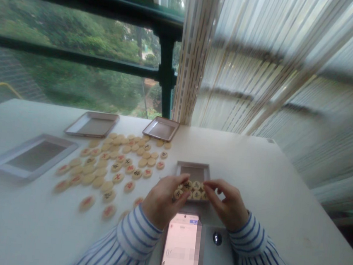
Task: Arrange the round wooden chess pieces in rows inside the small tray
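In the head view a small open box (pixel 193 166) stands before me, its near half holding several round Chinese chess pieces (pixel 196 194) with black characters. My left hand (pixel 164 198) reaches over the box's left side, thumb and fingers closed about one chess piece (pixel 187 186). At the right side of the box, my right hand (pixel 227 202) has thumb and index fingertips drawn together beside the pieces. Whatever lies between those right fingertips is hidden. Many more loose chess pieces (pixel 117 177), some face up with red or black characters and others blank side up, spread across the table to the left.
Two shallow trays (pixel 91 135) (pixel 160 139) sit at the table's far edge, and a pale box lid (pixel 65 147) lies at left. A phone (pixel 181 241) with a lit screen is between my forearms. Right of it lies a dark, shiny round object (pixel 217 238). Railings and blinds rise beyond the white table (pixel 254 165).
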`<move>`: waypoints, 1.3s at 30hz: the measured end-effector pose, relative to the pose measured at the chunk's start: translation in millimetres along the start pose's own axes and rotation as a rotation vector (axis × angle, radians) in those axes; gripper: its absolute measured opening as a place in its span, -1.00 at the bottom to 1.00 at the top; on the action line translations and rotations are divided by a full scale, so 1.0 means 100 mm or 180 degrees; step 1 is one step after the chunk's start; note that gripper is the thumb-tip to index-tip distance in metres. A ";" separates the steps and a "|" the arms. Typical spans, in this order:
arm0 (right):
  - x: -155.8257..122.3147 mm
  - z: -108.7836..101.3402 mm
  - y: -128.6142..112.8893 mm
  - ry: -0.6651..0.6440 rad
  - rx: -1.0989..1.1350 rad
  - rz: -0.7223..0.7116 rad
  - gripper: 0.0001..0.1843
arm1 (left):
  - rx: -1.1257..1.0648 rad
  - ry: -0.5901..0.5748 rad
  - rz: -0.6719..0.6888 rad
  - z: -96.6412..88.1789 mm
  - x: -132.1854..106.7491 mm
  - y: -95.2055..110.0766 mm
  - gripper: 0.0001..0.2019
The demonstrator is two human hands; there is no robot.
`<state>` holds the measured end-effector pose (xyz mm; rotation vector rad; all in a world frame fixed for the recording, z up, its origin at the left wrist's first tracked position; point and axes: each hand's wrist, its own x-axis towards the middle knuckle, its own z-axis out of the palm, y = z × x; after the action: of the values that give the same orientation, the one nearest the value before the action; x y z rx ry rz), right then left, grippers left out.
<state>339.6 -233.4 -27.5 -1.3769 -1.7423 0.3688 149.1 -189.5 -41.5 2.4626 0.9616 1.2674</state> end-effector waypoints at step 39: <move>-0.02 0.02 -0.09 -0.0324 0.1062 0.0638 -0.80 | -0.0684 -0.0193 -0.0125 -0.05 0.04 0.11 -0.80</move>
<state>331.8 -237.6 -23.6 -1.3067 -1.5403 0.8144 152.1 -195.8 -30.4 2.2926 0.8088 1.2078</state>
